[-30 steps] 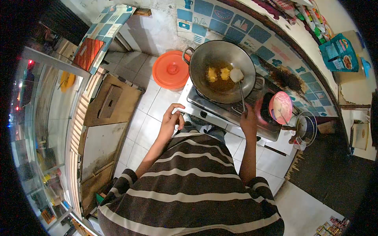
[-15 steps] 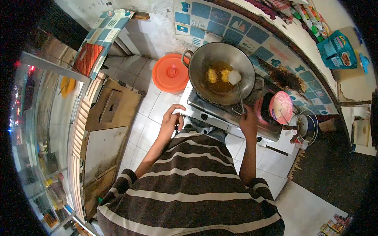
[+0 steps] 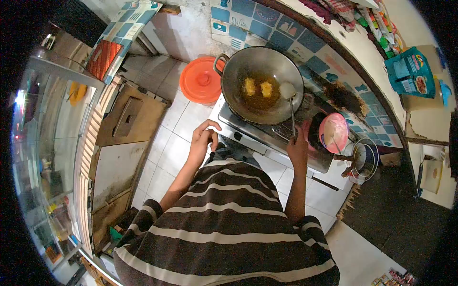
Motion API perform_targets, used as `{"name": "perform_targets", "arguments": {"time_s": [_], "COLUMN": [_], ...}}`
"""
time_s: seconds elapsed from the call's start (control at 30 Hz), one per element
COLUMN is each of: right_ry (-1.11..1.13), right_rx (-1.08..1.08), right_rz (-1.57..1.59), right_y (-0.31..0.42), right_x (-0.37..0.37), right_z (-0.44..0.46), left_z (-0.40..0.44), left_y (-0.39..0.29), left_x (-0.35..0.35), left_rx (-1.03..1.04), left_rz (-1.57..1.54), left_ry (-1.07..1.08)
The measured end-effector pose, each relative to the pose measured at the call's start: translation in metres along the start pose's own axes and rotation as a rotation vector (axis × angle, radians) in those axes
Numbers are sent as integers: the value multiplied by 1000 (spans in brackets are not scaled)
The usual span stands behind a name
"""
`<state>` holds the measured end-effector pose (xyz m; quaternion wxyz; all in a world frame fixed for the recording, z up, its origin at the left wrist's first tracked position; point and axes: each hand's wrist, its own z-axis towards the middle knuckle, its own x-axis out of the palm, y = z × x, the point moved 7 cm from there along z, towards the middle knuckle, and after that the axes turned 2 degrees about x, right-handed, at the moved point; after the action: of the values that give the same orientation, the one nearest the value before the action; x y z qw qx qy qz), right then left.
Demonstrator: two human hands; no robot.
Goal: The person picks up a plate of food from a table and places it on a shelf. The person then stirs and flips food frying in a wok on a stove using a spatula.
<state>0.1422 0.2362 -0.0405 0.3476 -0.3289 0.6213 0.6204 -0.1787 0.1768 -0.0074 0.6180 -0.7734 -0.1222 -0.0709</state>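
My right hand (image 3: 298,143) is closed around the handle of a metal spatula (image 3: 292,114). The spatula's pale, rounded head rests inside a large wok (image 3: 234,86), near the right side of the oil. Two golden pieces of food (image 3: 266,89) are frying side by side in the oil, apart from the spatula. The wok sits on a gas stove (image 3: 257,131). My left hand (image 3: 205,137) is by the stove's front left corner, index finger stretched out and the other fingers curled, with nothing visible in it.
An orange lidded bucket (image 3: 202,80) stands on the floor left of the wok. A pink bowl of pale batter (image 3: 333,132) with a spoon is right of the wok, beside a wire strainer (image 3: 366,159). A wooden cabinet (image 3: 126,124) lies left. A teal pouch (image 3: 411,74) hangs at right.
The spatula head has moved right, away from the fried pieces, which now sit apart from it. My left hand stays near the stove corner. The whole view has shifted slightly.
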Motion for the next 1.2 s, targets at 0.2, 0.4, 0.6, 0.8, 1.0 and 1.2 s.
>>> {"name": "perform_targets", "arguments": {"time_s": [0.2,0.4,0.6,0.8,1.0,1.2], "right_ry": [147,128,249,291,456,443], "right_rx": [124,73,229,168,437,326], "right_rz": [21,89,209,550,1009,877], "right_y": [-17,-9,-24,-65,-45,-26], "right_x": [11,-1,-5,24,27,40], "right_z": [18,33,42,32,23,23], "left_z": [-10,-7,-14,-16,-20,-29], "left_y": [2,-1,11,2,-2,7], "left_x": [28,48,65,68,63,54], "left_rx": [-35,-3,22,94,83,60], "left_rz": [44,45,1,15,36,33], "left_ry": [-1,-46,-90,-232,-273,-294]}}
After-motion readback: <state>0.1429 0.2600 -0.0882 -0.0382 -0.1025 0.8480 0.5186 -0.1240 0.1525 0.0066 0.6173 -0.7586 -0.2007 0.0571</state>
